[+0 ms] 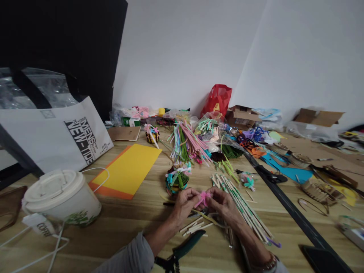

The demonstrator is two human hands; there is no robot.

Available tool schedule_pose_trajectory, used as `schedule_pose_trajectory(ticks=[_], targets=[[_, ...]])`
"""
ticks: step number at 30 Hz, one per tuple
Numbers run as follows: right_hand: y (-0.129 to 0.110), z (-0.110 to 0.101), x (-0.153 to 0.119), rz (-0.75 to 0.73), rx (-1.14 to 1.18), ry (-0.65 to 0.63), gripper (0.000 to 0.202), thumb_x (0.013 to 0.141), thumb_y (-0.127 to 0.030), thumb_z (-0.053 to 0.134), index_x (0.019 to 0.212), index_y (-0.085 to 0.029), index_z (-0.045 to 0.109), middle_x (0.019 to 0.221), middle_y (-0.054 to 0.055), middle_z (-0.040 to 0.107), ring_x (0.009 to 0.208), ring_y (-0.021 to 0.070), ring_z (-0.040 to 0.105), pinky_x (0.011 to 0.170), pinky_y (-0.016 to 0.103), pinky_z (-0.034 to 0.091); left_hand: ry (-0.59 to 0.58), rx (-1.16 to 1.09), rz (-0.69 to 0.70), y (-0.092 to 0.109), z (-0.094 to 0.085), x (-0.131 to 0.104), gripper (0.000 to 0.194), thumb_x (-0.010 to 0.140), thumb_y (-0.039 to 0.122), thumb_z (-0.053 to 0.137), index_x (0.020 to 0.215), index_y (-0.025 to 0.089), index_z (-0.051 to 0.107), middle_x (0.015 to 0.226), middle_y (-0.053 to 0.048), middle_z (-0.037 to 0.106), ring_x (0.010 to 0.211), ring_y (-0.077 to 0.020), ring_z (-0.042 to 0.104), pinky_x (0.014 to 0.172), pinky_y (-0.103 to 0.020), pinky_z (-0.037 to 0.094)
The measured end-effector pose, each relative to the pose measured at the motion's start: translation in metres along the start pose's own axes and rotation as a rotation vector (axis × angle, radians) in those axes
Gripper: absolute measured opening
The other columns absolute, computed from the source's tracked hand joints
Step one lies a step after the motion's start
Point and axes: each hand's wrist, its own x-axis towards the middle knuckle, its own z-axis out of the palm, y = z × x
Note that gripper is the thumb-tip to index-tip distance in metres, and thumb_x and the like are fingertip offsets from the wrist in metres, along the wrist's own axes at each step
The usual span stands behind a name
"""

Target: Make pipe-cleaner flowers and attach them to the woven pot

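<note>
Between my fingertips is a small pink flower shape [203,198] that looks bent from pipe cleaner. My left hand [187,204] pinches its left side, and my right hand [223,204] grips the right side. Just beyond my left hand stands a small basket [176,179] wound in colourful pipe cleaners, with flower shapes on top. Short cut sticks [196,226] lie on the table under my hands. Closer to me are dark green-handled pruning shears [187,244]. Long sticks in green-patterned wrapping [241,204] lie beside my right hand.
Bundles of pipe cleaners [189,142] lie farther back, near a red bag [217,99]. Yellow sheets [133,165], a white lidded cup [61,197] with a cord and a large white bag [54,132] are on the left. A black strip [295,220] crosses the right side.
</note>
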Motion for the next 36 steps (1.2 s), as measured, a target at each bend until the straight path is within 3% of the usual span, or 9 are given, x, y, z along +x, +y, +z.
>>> schedule_pose_trajectory(ticks=[7,14,18,27,36], targets=[[-0.005,0.000,-0.001,-0.035,-0.049,0.016,0.043,0.073,-0.059,0.069,0.074,-0.017,0.058,0.065,-0.001,0.058,0.057,0.0128,0.053,0.052,0.023,0.040,-0.043,-0.004,-0.016,-0.006,-0.004,0.003,0.038,0.067,0.049,0.075,0.072,0.012,0.066,0.063,-0.003,0.064,0.057,-0.0132,0.057,0.057,-0.024,0.043],[-0.006,-0.004,-0.002,0.059,-0.019,-0.019,0.046,0.076,-0.062,0.064,0.084,-0.016,0.063,0.069,0.001,0.061,0.059,0.0132,0.057,0.053,0.023,0.044,0.054,-0.029,0.006,-0.002,-0.001,0.002,0.035,0.064,0.044,0.078,0.064,0.014,0.061,0.057,-0.001,0.061,0.053,-0.0124,0.054,0.056,-0.025,0.044],[-0.004,-0.003,-0.001,0.053,-0.003,-0.049,0.046,0.068,-0.060,0.073,0.080,-0.016,0.063,0.067,0.001,0.064,0.058,0.0125,0.057,0.054,0.023,0.045,0.059,-0.019,0.033,0.000,0.000,0.002,0.034,0.065,0.044,0.077,0.065,0.013,0.063,0.060,-0.001,0.061,0.055,-0.0119,0.053,0.056,-0.024,0.042],[-0.001,-0.005,0.001,0.044,0.006,-0.023,0.046,0.066,-0.060,0.073,0.074,-0.016,0.064,0.056,-0.004,0.055,0.049,0.0090,0.048,0.049,0.021,0.039,0.025,0.029,0.016,-0.007,-0.003,0.003,0.034,0.065,0.045,0.076,0.067,0.012,0.068,0.063,-0.002,0.061,0.058,-0.0118,0.051,0.058,-0.024,0.039],[0.005,-0.011,0.002,0.015,-0.010,-0.075,0.042,0.071,-0.056,0.072,0.076,-0.015,0.064,0.060,-0.003,0.054,0.052,0.0086,0.045,0.049,0.021,0.036,-0.003,-0.019,-0.051,-0.007,-0.002,0.002,0.040,0.065,0.048,0.076,0.079,0.012,0.069,0.071,-0.005,0.067,0.058,-0.0128,0.056,0.058,-0.025,0.044]])
